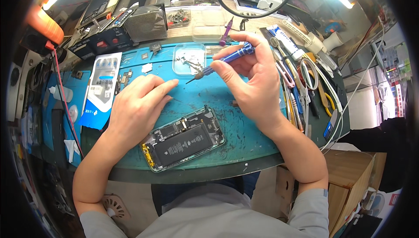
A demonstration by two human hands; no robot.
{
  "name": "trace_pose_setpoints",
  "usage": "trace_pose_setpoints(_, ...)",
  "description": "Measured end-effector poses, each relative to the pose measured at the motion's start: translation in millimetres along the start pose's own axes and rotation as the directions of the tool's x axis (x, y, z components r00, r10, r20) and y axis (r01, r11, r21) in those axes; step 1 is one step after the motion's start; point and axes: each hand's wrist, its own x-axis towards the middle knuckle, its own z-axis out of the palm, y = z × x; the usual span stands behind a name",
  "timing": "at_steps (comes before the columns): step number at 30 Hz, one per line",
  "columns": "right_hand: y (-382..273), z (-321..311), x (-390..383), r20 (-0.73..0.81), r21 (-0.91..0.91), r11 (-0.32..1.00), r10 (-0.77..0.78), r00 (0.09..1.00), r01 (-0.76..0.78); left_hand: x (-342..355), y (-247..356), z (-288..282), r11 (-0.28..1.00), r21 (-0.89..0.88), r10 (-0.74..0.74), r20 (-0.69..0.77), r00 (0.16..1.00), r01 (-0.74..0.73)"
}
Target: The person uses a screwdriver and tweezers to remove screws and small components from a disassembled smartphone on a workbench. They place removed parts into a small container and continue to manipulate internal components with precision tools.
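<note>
My right hand (255, 76) grips a blue screwdriver (235, 55) between thumb and fingers, its dark tip slanting down to the left above the blue mat (187, 98). My left hand (139, 100) is held palm down, forefinger stretched toward that tip but apart from it; I see nothing in its fingers, and its underside is hidden. Below the hands lies an opened phone (185, 140), with a black battery and exposed inner parts. Past the screwdriver tip, a clear plastic tray (188, 59) contains small metal parts.
A blue and white packet (101, 89) lies left of my left hand. Tweezers, pliers and other tools (301, 85) crowd the right side. At the back stand a black box (100, 41) and a parts tray (179, 17). A red cable (65, 94) runs along the left.
</note>
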Motion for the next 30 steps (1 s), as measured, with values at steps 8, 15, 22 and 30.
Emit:
trace_pose_setpoints(8, -9.7, 2.4, -2.8, 0.054, -0.12, 0.992, -0.02, 0.998, 0.027, -2.7, -6.3, 2.7, 0.999, -0.041, -0.018, -0.009, 1.0, 0.018)
trace_pose_setpoints(15, -3.3, 6.3, -4.1, 0.052, -0.151, 0.985, -0.073, 0.996, 0.08, 0.4, -8.6, 1.8, 0.992, -0.108, -0.061, -0.03, 0.998, 0.058)
trace_pose_setpoints(22, -2.1, 8.9, -3.8, 0.029, -0.121, 0.988, -0.09, 0.996, 0.093, -1.4, -7.4, 0.2, 0.979, -0.149, -0.149, -0.049, 0.988, 0.14)
trace_pose_setpoints(30, -16.0, 9.3, -8.3, 0.101, -0.08, 0.996, -0.02, 0.995, 0.028, -0.1, 1.1, 0.6, 0.963, -0.231, -0.151, -0.034, 0.988, 0.139)
